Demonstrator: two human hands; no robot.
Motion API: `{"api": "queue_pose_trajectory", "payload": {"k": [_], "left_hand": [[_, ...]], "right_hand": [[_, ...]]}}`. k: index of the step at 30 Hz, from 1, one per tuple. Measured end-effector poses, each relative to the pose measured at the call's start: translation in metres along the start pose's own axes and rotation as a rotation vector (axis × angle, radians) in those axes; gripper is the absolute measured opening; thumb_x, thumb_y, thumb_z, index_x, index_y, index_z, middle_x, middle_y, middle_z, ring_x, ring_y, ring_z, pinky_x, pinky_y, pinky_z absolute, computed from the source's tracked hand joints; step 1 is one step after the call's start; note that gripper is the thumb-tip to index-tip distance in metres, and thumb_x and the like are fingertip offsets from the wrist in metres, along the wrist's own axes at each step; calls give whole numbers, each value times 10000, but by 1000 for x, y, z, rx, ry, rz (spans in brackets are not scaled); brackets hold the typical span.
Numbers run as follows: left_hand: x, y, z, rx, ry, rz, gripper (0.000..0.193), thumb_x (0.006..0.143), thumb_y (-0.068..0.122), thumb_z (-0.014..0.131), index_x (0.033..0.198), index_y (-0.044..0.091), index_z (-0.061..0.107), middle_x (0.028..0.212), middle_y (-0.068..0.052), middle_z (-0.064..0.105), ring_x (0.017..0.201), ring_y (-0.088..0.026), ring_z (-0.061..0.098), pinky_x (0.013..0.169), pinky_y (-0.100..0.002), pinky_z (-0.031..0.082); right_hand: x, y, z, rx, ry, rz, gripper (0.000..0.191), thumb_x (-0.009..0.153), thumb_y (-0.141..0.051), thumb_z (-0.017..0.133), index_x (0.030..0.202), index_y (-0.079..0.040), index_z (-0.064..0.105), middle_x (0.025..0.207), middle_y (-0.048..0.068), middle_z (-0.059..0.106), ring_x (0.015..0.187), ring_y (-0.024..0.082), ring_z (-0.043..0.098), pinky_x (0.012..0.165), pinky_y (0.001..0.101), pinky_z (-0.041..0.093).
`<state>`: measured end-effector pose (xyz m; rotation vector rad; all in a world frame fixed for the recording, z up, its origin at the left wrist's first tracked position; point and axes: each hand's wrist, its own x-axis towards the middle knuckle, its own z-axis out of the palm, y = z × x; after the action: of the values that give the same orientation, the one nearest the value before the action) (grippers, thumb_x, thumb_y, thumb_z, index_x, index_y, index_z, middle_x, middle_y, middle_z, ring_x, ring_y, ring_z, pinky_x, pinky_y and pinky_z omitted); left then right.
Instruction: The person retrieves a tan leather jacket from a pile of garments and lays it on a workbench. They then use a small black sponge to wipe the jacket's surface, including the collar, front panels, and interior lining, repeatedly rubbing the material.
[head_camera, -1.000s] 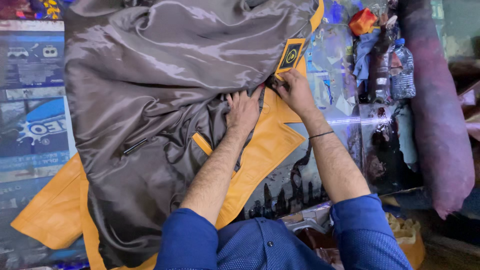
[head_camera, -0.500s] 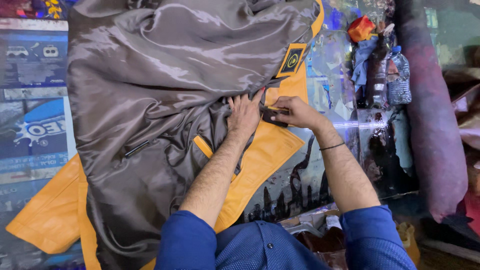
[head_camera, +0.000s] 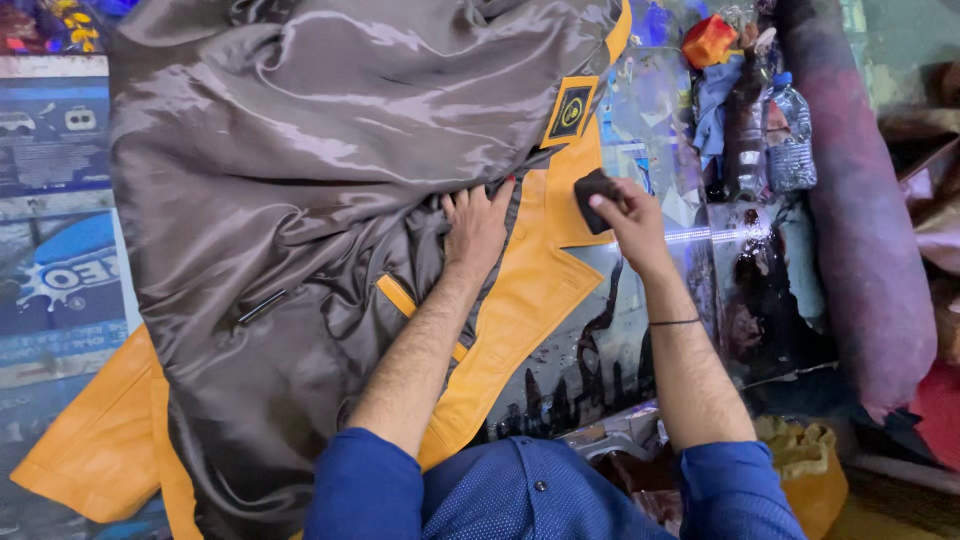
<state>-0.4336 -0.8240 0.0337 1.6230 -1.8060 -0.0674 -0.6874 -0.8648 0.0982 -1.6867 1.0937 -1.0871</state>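
1. Left hand (head_camera: 478, 225) lies flat, fingers spread, pinning the shiny grey-brown satin lining (head_camera: 330, 150) beside the mustard-yellow leather jacket front (head_camera: 535, 290).
2. Right hand (head_camera: 625, 215) pinches a small dark pad (head_camera: 594, 190) against that yellow edge.

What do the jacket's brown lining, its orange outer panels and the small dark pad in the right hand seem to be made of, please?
Glossy grey-brown jacket lining: likely satin-type synthetic cloth; it shines and wrinkles softly. Mustard-orange outer jacket panels: probably leather or imitation leather; smooth, matte, stiff-edged. Small dark pad held by the right hand: possibly sponge or foam; too small to say.
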Motion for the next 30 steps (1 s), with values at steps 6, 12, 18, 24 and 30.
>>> {"api": "queue_pose_trajectory", "payload": {"k": [6, 12, 18, 24, 30], "left_hand": [[-10, 8, -17, -209, -159, 252, 366, 1002, 213, 585, 1345, 101, 641, 1404, -58, 579, 1288, -299, 527, 1073, -517, 420], [-30, 21, -32, 75, -145, 206, 607, 907, 410, 646, 1429, 110, 565, 1569, -103, 414, 1462, -385, 306, 1139, -701, 209], [-36, 13, -34, 111, -188, 223, 596, 987, 364, 581, 1524, 121, 496, 1642, -105, 347, 1533, -395, 217, 1197, -720, 125], [-35, 5, -30, 75, -204, 222, 555, 976, 339, 577, 1481, 115, 534, 1617, -123, 367, 1515, -398, 232, 1190, -718, 135], [-49, 10, -33, 88, -268, 183, 415, 1070, 258, 566, 1468, 141, 588, 1567, -66, 457, 1534, -323, 337, 1240, -617, 305]], "right_hand": [[-38, 7, -1, -234, 30, 99, 237, 929, -114, 778, 1133, -16, 711, 987, 29, 662, 901, 103, 613, 803, 258, 507], [-28, -5, 13, -457, -240, -61, 299, 873, -148, 810, 1099, 4, 689, 904, 120, 656, 808, 228, 639, 699, 346, 496], [-3, -15, 31, -539, -237, -270, 276, 854, -48, 715, 1127, -4, 700, 986, 163, 647, 897, 340, 653, 770, 392, 535], [-21, -38, 2, -564, -596, -222, 273, 820, -76, 762, 1082, -20, 711, 928, 133, 662, 853, 321, 669, 744, 377, 531], [-59, -41, 20, -386, 136, -119, 264, 948, -136, 773, 1159, -2, 690, 949, 114, 663, 845, 249, 634, 764, 345, 509]]}}
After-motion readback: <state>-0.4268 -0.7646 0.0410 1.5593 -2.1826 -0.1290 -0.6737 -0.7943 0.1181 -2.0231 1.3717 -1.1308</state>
